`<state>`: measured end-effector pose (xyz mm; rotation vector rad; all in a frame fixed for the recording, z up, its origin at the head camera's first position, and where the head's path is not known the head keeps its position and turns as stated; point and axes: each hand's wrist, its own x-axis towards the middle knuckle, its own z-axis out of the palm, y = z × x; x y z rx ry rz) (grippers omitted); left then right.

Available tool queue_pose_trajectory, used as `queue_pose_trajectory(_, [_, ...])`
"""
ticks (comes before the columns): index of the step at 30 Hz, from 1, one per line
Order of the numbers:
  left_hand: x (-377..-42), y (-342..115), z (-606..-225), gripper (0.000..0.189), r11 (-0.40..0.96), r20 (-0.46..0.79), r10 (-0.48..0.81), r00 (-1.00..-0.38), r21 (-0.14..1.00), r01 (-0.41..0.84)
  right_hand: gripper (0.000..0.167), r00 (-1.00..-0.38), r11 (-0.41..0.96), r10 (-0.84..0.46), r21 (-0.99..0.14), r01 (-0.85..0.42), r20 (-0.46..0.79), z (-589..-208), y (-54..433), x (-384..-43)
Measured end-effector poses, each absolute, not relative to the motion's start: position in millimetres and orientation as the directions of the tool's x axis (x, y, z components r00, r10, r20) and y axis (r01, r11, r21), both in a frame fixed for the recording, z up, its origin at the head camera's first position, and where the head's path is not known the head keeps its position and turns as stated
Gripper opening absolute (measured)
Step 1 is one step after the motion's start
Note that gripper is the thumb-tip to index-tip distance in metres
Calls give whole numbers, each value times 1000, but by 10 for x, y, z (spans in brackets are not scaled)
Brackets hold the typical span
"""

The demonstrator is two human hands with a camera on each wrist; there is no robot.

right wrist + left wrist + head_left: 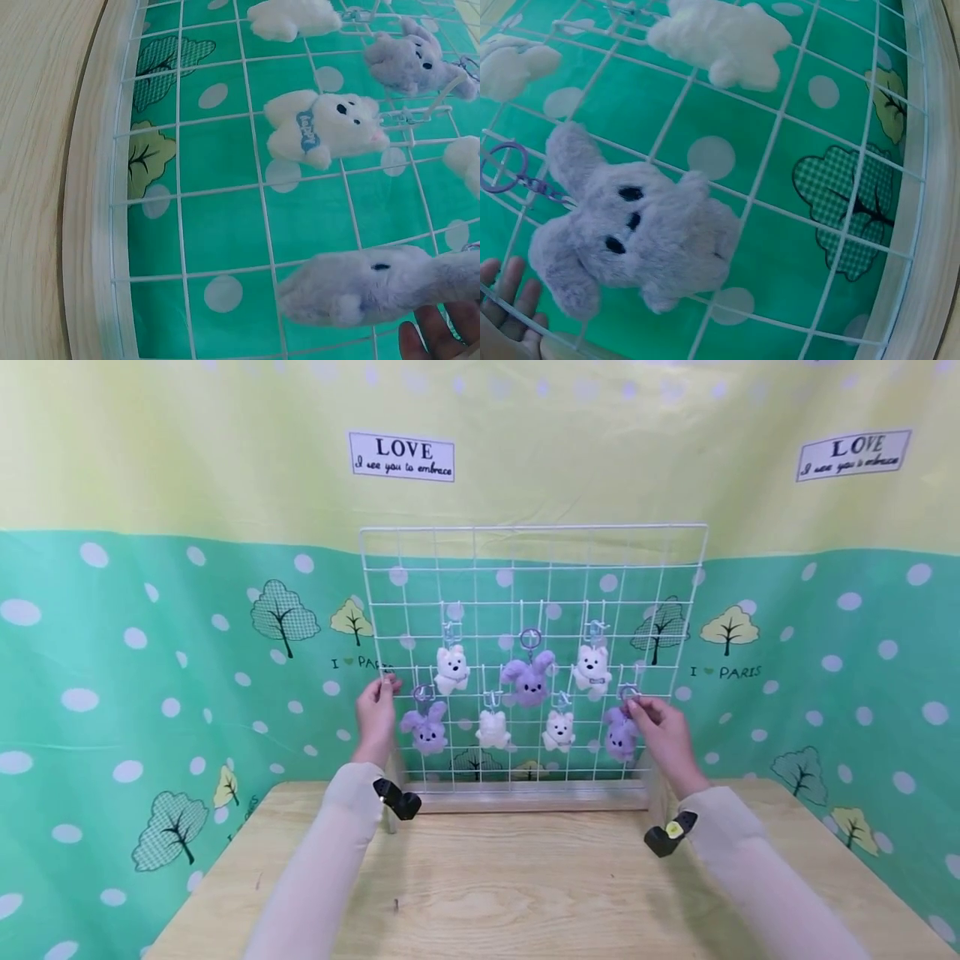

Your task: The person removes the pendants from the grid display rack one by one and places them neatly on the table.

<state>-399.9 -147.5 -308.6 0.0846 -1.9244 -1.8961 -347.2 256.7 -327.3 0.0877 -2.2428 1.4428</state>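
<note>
A white wire grid [532,568] stands upright on a wooden base, with plush keychains hung on its hooks. At the grid's left edge, my left hand [375,714] touches the wire; in the left wrist view its fingers [511,289] are loosely extended behind a wire. Nearest to it hangs a purple rabbit keychain [427,727]. My right hand [663,735] pinches another purple rabbit keychain [619,735] near its ring at the lower right. This rabbit is turned sideways in the right wrist view, with fingertips [431,330] by its ear.
A third purple rabbit [530,681] hangs in the upper row between two white bear keychains [452,670]. Other white bears [558,731] hang below. The wooden base [525,797] stands on a light wood table [510,885]. Behind is a green and yellow printed curtain [180,677].
</note>
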Motion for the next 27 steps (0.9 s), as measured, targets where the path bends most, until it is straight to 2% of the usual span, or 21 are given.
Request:
queue_pose_trajectory(9, [-4047, -1475, -3158, 28, 129, 349, -401, -847, 937, 324, 42, -878, 382, 252, -876, -295, 406, -3297, 2538, -3475])
queue_pose_trajectory(16, [-4041, -1496, -3183, 26, 158, 365, -399, -841, 931, 329, 38, -883, 349, 262, -892, -289, 389, -3290, 2528, -3433])
queue_pose_trajectory(27, [-4042, -1535, -3206, 26, 190, 397, -384, -834, 917, 350, 40, -862, 319, 265, -883, -344, 432, -3216, 2523, -3333])
